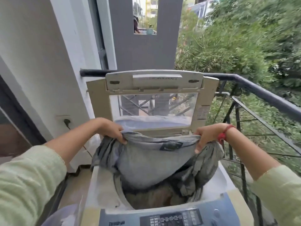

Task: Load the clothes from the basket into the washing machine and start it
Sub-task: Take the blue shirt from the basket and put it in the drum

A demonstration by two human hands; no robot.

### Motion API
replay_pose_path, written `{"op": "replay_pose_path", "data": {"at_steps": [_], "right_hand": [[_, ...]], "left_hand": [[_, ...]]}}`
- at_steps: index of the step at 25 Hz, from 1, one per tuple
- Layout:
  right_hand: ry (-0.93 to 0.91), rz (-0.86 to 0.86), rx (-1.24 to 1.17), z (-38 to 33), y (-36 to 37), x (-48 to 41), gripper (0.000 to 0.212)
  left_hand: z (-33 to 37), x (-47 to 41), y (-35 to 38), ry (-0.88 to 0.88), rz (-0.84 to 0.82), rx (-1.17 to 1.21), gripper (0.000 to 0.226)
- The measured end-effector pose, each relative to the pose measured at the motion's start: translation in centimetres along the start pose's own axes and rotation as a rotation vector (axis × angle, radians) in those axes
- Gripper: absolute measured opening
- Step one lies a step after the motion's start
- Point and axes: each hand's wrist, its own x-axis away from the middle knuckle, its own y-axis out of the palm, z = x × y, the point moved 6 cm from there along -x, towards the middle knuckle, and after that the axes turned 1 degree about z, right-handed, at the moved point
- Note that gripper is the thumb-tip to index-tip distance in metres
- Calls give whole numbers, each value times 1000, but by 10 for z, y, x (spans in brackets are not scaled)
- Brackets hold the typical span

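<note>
Balcony railing (254, 88) behind; left hand (112, 130) and right hand (206, 136) grip grey denim jeans (146, 162) over open white top-loading washing machine (104, 190).

**Faded blue-grey, yellowed cream, pale green**

The garment (146, 163) is a plain, washed-out grey-blue, with darker grey folds at its sides and a small dark patch (171, 145) near its top edge. Under it in the drum lie dull brown clothes (156, 198). The washing machine (104, 185) has a white top, a yellowed cream lid (99, 101) around a clear pane, and a blue-grey control panel (171, 217) with a dark block of pale buttons. Both sleeves (29, 181) are pale green, unpatterned. A red thread band (223, 135) circles the right wrist. The railing (268, 97) is dark blue-black, the wall (32, 54) white, the pillar (146, 51) grey, the foliage (236, 38) green.
</note>
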Motion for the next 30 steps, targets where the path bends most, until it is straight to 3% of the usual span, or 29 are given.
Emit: {"op": "replay_pose_path", "data": {"at_steps": [3,6,8,11,13,15,19,22,26,28,29,30], "right_hand": [[29,59,11,1,3,-9,68],[-40,292,138,-7,4,-27,62],[-106,356,121,-18,14,-40,55],[-153,381,86,-44,32,-58,32],[-200,377,9,-59,46,-71,21],[-253,370,-43,-75,61,-78,15],[-222,541,-118,-80,58,-80,7],[-156,833,-359,-64,33,-63,7],[-321,1364,-804,-42,-10,-6,27],[-421,1554,-963,-32,-22,25,27],[-465,1523,-977,-27,-25,31,23],[-457,1367,-947,-23,-24,29,19]], "left_hand": [[0,9,-5,7,127,-270,41],[-29,-5,15,48,381,-297,73],[-72,-16,36,-6,553,-151,84],[-127,-13,67,-162,638,355,101],[-131,-14,94,-137,510,710,76],[-129,-16,102,-113,541,762,46],[-117,-7,59,-198,740,45,23],[-60,8,25,-44,876,-90,20],[12,37,-7,246,1105,232,37],[21,32,-15,210,1028,338,43],[19,21,-9,120,836,336,45],[12,6,8,8,568,320,47]]}}
